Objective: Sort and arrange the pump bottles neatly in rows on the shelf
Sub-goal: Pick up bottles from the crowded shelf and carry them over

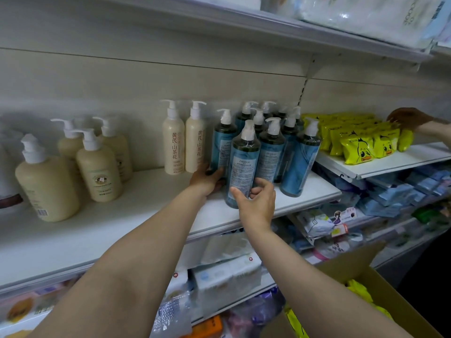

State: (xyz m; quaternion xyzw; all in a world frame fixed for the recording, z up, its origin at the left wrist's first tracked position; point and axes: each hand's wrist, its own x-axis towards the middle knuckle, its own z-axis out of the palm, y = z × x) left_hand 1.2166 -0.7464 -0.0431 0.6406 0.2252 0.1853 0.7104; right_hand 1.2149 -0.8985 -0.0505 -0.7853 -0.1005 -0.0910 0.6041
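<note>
Several tall blue pump bottles [271,152] with white pumps stand clustered on the white shelf [136,215], right of centre. My left hand [206,179] grips the base of the leftmost blue bottle [223,145]. My right hand [256,198] wraps around the lower part of the front blue bottle [244,164], which leans slightly. Left of the cluster stand two slim cream pump bottles [185,142] against the back wall. Further left are several squat cream pump bottles [97,167], with the largest one [46,184] nearest the front.
Yellow duck-print packets [358,142] fill the neighbouring shelf on the right, where another person's hand [407,118] rests. An open cardboard box [371,289] holding yellow packets sits at lower right. Packaged goods fill the lower shelves [227,276] and the shelf overhead.
</note>
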